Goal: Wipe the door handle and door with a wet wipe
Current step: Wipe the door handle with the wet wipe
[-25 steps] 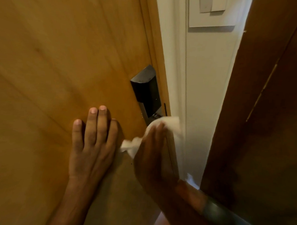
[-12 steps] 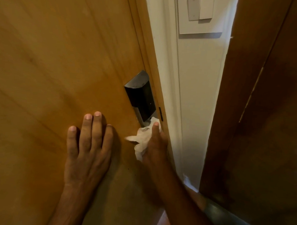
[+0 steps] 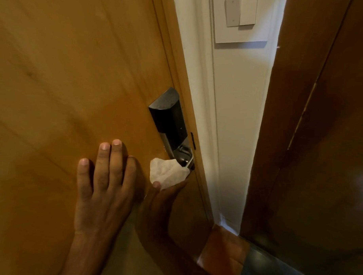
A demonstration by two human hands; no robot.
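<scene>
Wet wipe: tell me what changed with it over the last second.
The right hand dropped from covering the wet wipe to cupping it from below, pressed at the base of the lock handle. The left hand stayed flat on the door.

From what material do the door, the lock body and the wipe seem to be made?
Door: wood or wood veneer, smooth satin finish; long grain lines run across its orange-brown face.
Lock: dark glossy upper casing, perhaps plastic or coated metal; the lower plate looks like brushed silver metal, with reflections.
Wipe: soft white non-woven fabric, matte and crumpled into folds in the right hand.
</scene>
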